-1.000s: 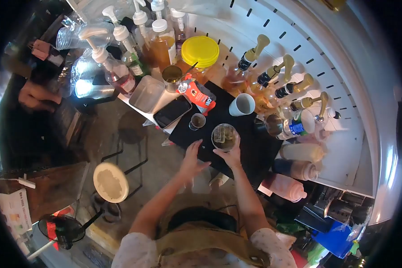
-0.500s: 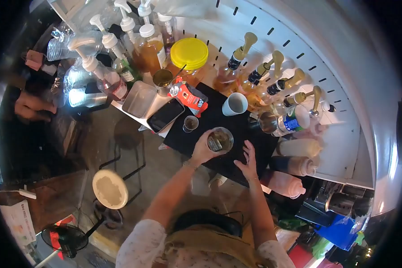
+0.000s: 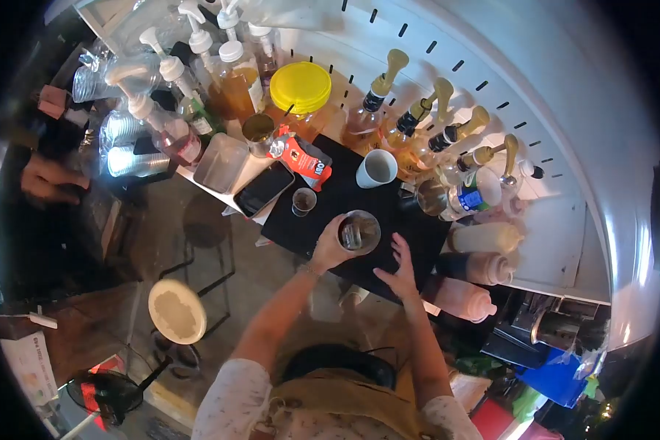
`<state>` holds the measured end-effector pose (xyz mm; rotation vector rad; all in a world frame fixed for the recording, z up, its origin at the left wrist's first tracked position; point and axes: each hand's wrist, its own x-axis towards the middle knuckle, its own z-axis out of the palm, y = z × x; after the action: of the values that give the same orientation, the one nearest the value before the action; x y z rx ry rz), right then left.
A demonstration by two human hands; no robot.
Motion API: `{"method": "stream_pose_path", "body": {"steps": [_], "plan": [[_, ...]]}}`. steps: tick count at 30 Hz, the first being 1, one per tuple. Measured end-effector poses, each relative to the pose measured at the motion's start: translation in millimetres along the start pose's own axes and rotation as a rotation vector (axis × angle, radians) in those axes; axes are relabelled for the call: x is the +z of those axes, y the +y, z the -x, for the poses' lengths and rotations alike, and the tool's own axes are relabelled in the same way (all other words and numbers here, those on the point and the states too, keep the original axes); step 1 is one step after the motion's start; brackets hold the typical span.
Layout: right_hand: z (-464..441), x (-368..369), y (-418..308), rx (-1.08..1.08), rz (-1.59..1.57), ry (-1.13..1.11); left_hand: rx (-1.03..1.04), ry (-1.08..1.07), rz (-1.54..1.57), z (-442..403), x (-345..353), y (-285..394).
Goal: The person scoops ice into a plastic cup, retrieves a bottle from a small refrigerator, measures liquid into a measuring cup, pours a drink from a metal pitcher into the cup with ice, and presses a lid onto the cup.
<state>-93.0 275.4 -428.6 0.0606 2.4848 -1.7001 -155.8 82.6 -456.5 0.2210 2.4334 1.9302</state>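
Observation:
My left hand [image 3: 330,248] is wrapped round the left side of a clear cup [image 3: 359,232] with ice and liquid in it, over the black mat [image 3: 330,213]. To the right of the cup, my right hand [image 3: 400,275] has its fingers apart and holds nothing. A small cup [image 3: 304,202] stands up and left of the clear cup, and a white cup [image 3: 377,169] stands beyond it. Next to these lie a red and black pouch [image 3: 306,163] and a dark phone [image 3: 265,192].
Pump bottles [image 3: 176,136] and a yellow-lidded jar [image 3: 301,86] stand at the back left. More pump bottles [image 3: 411,121] line the back right, with squeeze bottles [image 3: 466,297] below. A plastic container [image 3: 221,163] sits by the phone. A round stool [image 3: 177,312] is at lower left.
The clear cup has passed from my right hand to my left hand and moved slightly left. My right hand has let go and opened beside it. The view has shifted.

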Motion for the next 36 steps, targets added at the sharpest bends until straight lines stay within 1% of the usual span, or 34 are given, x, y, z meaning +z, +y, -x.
{"method": "stream_pose_path", "body": {"steps": [2, 4, 5, 6, 7, 8, 10, 11, 12, 14, 15, 16, 17, 18, 19, 20, 21, 22, 24, 25, 27, 28, 30, 31, 33, 34, 36], "plan": [[-12.3, 15.4, 8.7, -0.007, 0.001, -0.004, 0.024, 0.003, -0.047, 1.7, 1.8, -6.2], [-24.3, 31.1, 10.8, -0.014, 0.002, -0.010, -0.012, -0.062, 0.170, 2.7, 4.2, -12.2], [-30.5, 39.3, 9.5, -0.077, 0.006, 0.032, -0.014, -0.056, 0.168, 5.3, -0.1, -14.3], [-34.8, 50.2, 9.5, -0.140, 0.006, 0.074, 0.023, -0.013, 0.033, 9.6, -11.0, -16.1], [-37.5, 70.5, 12.2, -0.126, -0.144, 0.130, 0.057, 0.034, -0.116, 13.7, -28.5, -17.8], [-39.9, 80.1, 15.2, -0.127, -0.151, 0.122, 0.053, 0.040, -0.125, 21.2, -39.5, -17.2], [-43.5, 92.8, 10.1, -0.142, -0.281, 0.325, 0.052, 0.118, -0.042, 43.5, -58.4, -12.9], [-43.9, 94.8, 3.3, -0.056, -0.232, 0.357, 0.048, 0.121, -0.045, 57.8, -66.9, -15.0], [-46.4, 93.6, 5.5, -0.057, -0.231, 0.353, 0.015, 0.107, -0.073, 72.6, -74.0, -17.5], [-56.4, 89.0, 11.2, -0.065, -0.120, 0.443, -0.010, 0.100, -0.100, 98.5, -84.1, -27.7], [-59.9, 91.9, 14.2, -0.074, -0.128, 0.510, -0.080, 0.135, -0.059, 114.4, -86.0, -37.6], [-58.1, 91.7, 9.1, -0.071, -0.126, 0.510, -0.153, 0.165, -0.019, 123.4, -87.8, -37.6], [-54.0, 91.1, 3.5, -0.091, -0.073, 0.433, -0.157, 0.159, -0.019, 131.1, -89.7, -37.6], [-50.9, 91.3, -1.5, -0.109, -0.019, 0.354, -0.204, 0.148, -0.074, 136.6, -93.6, -28.9], [-53.8, 91.5, 2.4, -0.108, -0.018, 0.353, -0.247, 0.142, -0.128, 140.1, -95.8, -24.4], [-59.0, 90.8, 10.6, -0.139, -0.045, 0.419, -0.250, 0.146, -0.125, 143.8, -95.9, -25.1], [-59.8, 90.4, 10.0, -0.167, -0.072, 0.486, -0.222, 0.143, -0.122, 148.1, -96.2, -26.4], [-57.0, 89.8, 9.3, -0.165, -0.072, 0.487, -0.190, 0.136, -0.121, 151.2, -97.6, -27.3], [-55.1, 86.0, 4.0, -0.079, -0.042, 0.302, -0.189, 0.131, -0.117, 151.7, -98.4, -27.6], [-56.0, 88.1, 6.1, -0.081, -0.037, 0.303, -0.193, 0.128, -0.113, 152.3, -97.4, -27.4], [-60.1, 94.7, 7.5, -0.141, -0.049, 0.488, -0.172, 0.137, -0.111, 153.1, -97.6, -26.3], [-59.1, 94.3, 5.3, -0.143, -0.050, 0.486, -0.151, 0.139, -0.121, 152.8, -100.4, -25.8], [-54.1, 93.6, 0.2, -0.244, -0.055, 0.313, -0.150, 0.135, -0.142, 154.3, -104.0, -28.4], [-53.9, 95.9, 0.3, -0.245, -0.055, 0.308, -0.150, 0.132, -0.158, 156.3, -104.3, -29.4], [-58.1, 101.5, 1.9, -0.144, -0.115, 0.454, -0.145, 0.145, -0.145, 158.6, -105.6, -30.2], [-59.8, 101.0, 5.1, -0.145, -0.116, 0.451, -0.138, 0.149, -0.134, 159.3, -107.5, -30.3], [-60.2, 96.1, 9.9, -0.119, -0.175, 0.309, -0.144, 0.160, -0.114, 163.5, -108.8, -34.3]]}}
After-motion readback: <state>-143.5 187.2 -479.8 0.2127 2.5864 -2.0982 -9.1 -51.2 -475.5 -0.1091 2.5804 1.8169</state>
